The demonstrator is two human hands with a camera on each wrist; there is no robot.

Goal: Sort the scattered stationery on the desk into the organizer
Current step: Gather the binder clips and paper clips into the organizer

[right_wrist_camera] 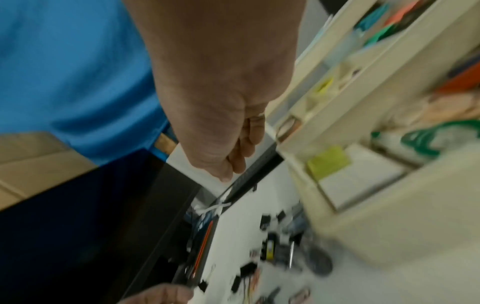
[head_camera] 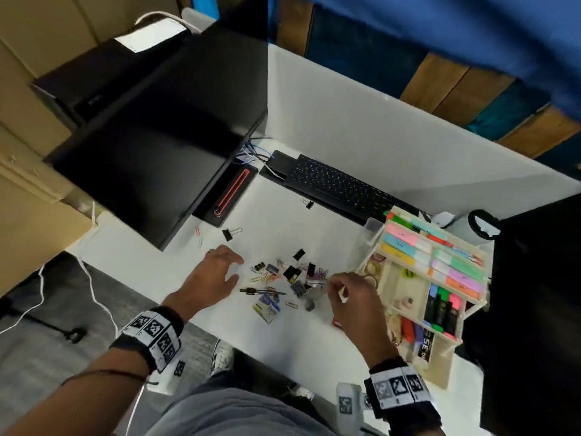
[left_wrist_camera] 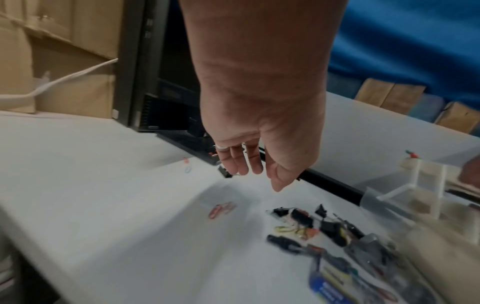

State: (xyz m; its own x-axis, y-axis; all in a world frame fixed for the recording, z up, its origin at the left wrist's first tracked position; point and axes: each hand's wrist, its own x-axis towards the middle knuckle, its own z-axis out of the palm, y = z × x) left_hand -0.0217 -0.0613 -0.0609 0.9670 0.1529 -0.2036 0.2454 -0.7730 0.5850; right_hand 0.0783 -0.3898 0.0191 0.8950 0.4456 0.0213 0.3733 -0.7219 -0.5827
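White desk (head_camera: 314,171): clips (head_camera: 290,273) lie left of the organizer (head_camera: 440,278). Your left hand (head_camera: 217,275) hovers beside them, fingers relaxed; your right hand (head_camera: 352,297) curls, contents unclear.

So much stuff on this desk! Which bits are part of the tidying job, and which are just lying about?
Part of the job:
- organizer
- pile of clips
- stray binder clip
- paper clips
- blue packet
- left hand, open above the desk
- right hand, fingers curled

Just lying about:
- keyboard
- monitor
- white cable
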